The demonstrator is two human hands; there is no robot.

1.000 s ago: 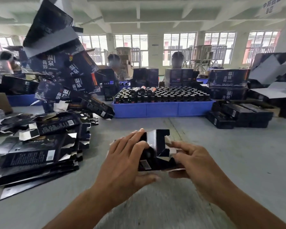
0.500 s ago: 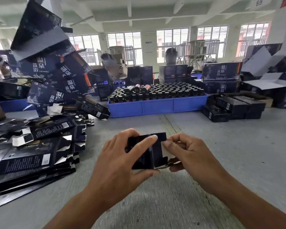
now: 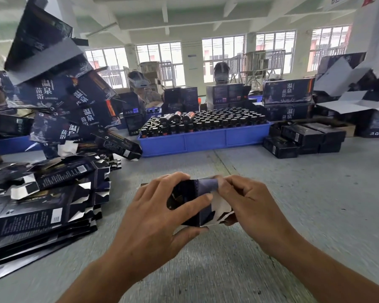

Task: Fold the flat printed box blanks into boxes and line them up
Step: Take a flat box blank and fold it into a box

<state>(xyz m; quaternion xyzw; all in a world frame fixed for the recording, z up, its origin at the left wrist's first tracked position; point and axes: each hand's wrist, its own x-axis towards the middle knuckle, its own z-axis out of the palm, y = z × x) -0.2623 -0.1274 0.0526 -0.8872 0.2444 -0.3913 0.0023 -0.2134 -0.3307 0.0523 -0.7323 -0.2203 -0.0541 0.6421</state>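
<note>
Head view: my left hand [image 3: 160,217] grips dark box [image 3: 194,204] above grey bench [image 3: 304,193], fingers curled over top, thumb beneath. My right hand [image 3: 247,206] pinches box's white end flap [image 3: 220,204]. Pile of flat blanks [image 3: 42,204] well left of left hand. Blue tray [image 3: 206,141] of bottles beyond both hands; row of folded boxes [image 3: 302,138] far right of it.

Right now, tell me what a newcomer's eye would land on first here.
First, the left hand and right hand gripping a half-folded dark box at centre. Next, the heap of flat box blanks sprawling at left. Behind, a blue tray packed with dark bottles.
</note>
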